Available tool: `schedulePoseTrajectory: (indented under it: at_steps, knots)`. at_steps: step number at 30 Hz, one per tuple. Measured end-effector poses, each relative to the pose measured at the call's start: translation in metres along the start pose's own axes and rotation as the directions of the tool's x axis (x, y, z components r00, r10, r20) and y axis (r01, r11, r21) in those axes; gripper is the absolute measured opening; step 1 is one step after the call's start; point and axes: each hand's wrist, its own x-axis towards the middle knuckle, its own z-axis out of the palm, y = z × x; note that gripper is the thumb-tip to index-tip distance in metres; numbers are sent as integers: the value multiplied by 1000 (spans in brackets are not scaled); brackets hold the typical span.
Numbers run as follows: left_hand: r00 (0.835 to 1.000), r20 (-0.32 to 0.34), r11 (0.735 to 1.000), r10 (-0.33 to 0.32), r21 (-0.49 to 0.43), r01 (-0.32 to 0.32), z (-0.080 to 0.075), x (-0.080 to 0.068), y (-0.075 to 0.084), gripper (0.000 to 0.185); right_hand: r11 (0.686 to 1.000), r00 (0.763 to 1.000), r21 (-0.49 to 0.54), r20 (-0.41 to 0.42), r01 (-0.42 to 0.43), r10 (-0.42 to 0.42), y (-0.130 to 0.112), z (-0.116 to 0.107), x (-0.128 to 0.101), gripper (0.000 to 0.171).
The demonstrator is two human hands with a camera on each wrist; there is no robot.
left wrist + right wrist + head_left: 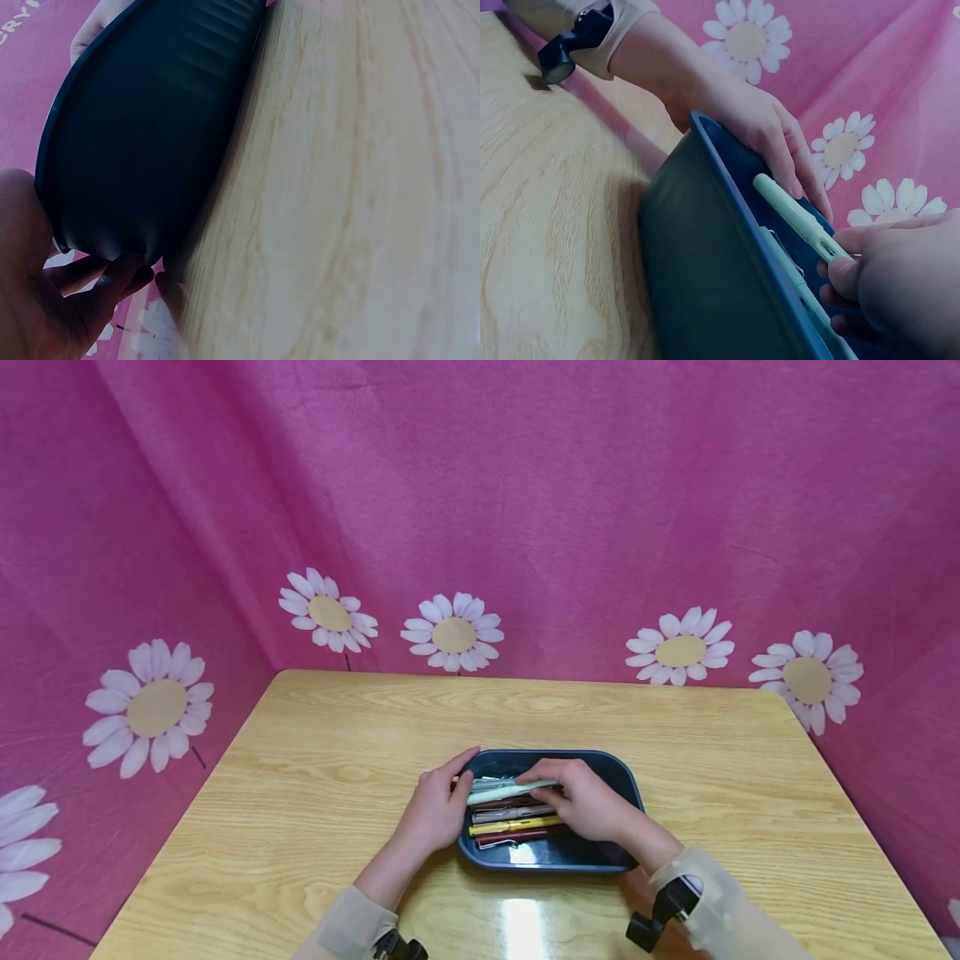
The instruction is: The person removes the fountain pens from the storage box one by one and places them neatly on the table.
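Mint-green pen [501, 792] sits on top of the pen pile inside the dark blue tray [628, 781], mid-table, near the front edge. Pen's long axis runs roughly left-right across the tray in head view, left end a bit lower/nearer, right end hidden under the fingers. In right wrist view the same pen [795, 217] slants from upper left to lower right, above the tray rim [727, 187]; rounded end points away from the right hand [900, 289], other end is pinched between that hand's thumb and fingers. Right hand [588, 797] = curled round the pen, reaching into the tray from the right. Left hand [437, 808] rests on the tray's left end, fingers fairly straight over the rim, thumb side outside the wall; left wrist view shows fingers [90, 289] against the tray's outer wall [150, 142], holding nothing else. Under the green pen: grey pen [510, 814], yellow pen [513, 826], dark red pen [517, 837], all lying approx. parallel, left-right. No brand or label legible on pens or tray. Partial white lettering on the pink cloth [22, 22] at top left of left wrist view, looks like "CRY", rest cut off. Wooden table [315, 760], pink daisy backdrop [525, 485].
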Motion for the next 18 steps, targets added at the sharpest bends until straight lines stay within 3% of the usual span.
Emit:
schedulePoseTrajectory:
  at_steps: [18]
  knots:
    - [1000,-9,1000,-25,-5,25,1,-1,2,45,1000,999,-15,-35,-20,19,3,-13,-13,29]
